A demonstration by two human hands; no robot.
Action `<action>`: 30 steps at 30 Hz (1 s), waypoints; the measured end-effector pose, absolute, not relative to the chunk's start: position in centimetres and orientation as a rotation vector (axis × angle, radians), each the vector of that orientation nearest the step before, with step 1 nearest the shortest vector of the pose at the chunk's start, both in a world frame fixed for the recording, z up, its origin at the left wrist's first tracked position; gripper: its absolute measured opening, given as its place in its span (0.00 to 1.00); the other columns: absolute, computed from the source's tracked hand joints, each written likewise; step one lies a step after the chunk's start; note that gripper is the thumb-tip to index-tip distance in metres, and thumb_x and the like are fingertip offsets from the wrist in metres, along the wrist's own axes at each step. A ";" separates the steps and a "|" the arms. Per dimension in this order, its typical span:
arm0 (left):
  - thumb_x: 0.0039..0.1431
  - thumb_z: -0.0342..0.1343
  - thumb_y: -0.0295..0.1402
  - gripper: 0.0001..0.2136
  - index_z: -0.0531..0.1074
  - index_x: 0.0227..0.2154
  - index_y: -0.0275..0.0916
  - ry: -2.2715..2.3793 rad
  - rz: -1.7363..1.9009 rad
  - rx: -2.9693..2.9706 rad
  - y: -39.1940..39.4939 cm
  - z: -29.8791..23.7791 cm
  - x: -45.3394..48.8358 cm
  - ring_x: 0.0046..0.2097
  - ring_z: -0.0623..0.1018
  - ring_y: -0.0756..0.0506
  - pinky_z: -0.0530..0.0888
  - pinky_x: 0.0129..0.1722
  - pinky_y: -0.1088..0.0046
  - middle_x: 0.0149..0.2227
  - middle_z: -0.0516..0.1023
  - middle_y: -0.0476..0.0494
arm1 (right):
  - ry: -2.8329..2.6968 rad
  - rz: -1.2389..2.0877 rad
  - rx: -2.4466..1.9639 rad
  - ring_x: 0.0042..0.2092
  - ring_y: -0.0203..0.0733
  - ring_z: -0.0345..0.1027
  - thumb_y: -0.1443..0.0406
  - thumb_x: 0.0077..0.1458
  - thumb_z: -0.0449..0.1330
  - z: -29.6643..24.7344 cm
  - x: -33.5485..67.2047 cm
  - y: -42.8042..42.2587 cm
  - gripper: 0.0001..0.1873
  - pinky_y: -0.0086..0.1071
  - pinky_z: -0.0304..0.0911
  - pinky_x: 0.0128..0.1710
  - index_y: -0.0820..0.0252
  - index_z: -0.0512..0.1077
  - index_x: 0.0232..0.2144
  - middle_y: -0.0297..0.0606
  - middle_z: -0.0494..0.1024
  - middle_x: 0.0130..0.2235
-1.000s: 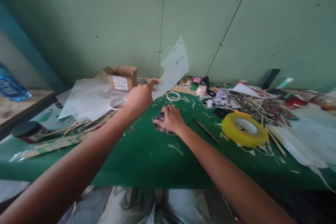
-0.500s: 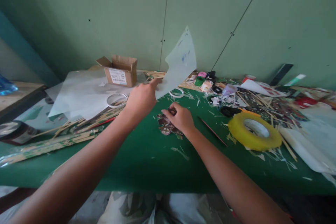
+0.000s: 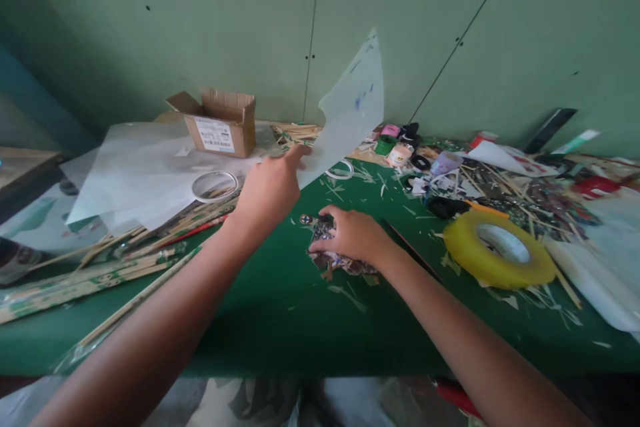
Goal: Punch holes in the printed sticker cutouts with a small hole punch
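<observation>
My left hand (image 3: 273, 183) is closed in a pinch on a thin translucent sheet (image 3: 353, 103), which stands up from the fingers and leans right. Small blue marks dot the sheet's upper part. Low over the green table, my right hand (image 3: 355, 233) curls its fingers and thumb round a small pile of patterned cutouts (image 3: 323, 233). Brown, grey and white pieces poke out beneath the palm; the hand hides much of the pile. A thin dark red stick (image 3: 410, 250) lies just right of my right wrist.
A cardboard box (image 3: 220, 127) stands at the back left, near translucent sheets (image 3: 117, 167) and a white tape roll (image 3: 215, 185). Bundled wooden sticks (image 3: 95, 280) lie on the left. Rightward are a yellow tape roll (image 3: 500, 250), paint jars (image 3: 400, 155) and scraps on the green tabletop (image 3: 280, 320).
My right hand has gone from a pinch at the pile to a wider grasp over the cutouts, showing a grey piece and a round one. My left hand still holds the sheet. The view has shifted slightly.
</observation>
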State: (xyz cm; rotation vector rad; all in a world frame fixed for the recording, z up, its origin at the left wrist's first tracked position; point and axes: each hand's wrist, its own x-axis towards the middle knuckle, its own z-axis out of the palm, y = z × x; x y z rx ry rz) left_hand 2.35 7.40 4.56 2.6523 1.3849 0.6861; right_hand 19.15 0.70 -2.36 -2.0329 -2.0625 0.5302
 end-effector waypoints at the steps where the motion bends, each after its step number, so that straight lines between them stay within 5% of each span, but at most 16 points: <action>1: 0.59 0.45 0.18 0.25 0.67 0.57 0.41 1.385 0.698 2.646 7.5 4.3 2.3 0.41 0.82 0.41 0.76 0.40 0.65 0.46 0.82 0.42 | -2.059 0.541 -2.061 0.40 0.54 0.73 0.41 0.42 0.65 -2.3 19.2 0.8 0.42 0.36 0.59 0.31 0.61 0.69 0.54 0.48 0.80 0.40; 6: 0.57 0.45 0.17 0.25 0.69 0.56 0.41 1.366 0.751 2.626 7.7 3.5 2.1 0.39 0.82 0.44 0.76 0.39 0.68 0.46 0.83 0.44 | -2.006 0.556 -2.213 0.43 0.53 0.72 0.45 0.42 0.66 -1.4 19.4 1.6 0.30 0.37 0.62 0.34 0.58 0.73 0.42 0.49 0.76 0.49; 14: 0.58 0.44 0.20 0.23 0.70 0.55 0.39 1.286 0.829 2.538 7.6 2.8 1.6 0.35 0.81 0.48 0.76 0.41 0.71 0.44 0.83 0.45 | -1.820 0.747 -2.409 0.39 0.53 0.74 0.52 0.44 0.68 0.1 18.1 1.5 0.32 0.38 0.63 0.30 0.59 0.71 0.51 0.50 0.78 0.46; 20: 0.60 0.44 0.22 0.21 0.70 0.54 0.40 1.283 0.851 2.490 7.7 2.2 1.3 0.35 0.81 0.47 0.77 0.41 0.69 0.43 0.83 0.45 | -1.851 0.779 -2.465 0.38 0.55 0.75 0.57 0.49 0.66 0.8 17.6 1.6 0.20 0.40 0.65 0.28 0.61 0.78 0.44 0.51 0.80 0.43; 26: 0.60 0.44 0.21 0.22 0.70 0.55 0.40 1.295 0.758 2.553 7.3 2.0 1.7 0.37 0.82 0.46 0.77 0.43 0.69 0.44 0.83 0.44 | -1.763 0.815 -2.412 0.41 0.56 0.76 0.55 0.44 0.70 -0.3 18.7 2.2 0.31 0.38 0.67 0.29 0.63 0.77 0.50 0.55 0.79 0.47; 30: 0.57 0.45 0.19 0.23 0.70 0.54 0.39 1.270 0.739 2.588 7.1 1.8 1.7 0.37 0.82 0.46 0.77 0.42 0.69 0.44 0.83 0.44 | -1.817 0.756 -2.351 0.38 0.54 0.77 0.55 0.44 0.69 -0.7 19.0 2.1 0.27 0.36 0.65 0.27 0.61 0.79 0.46 0.53 0.81 0.44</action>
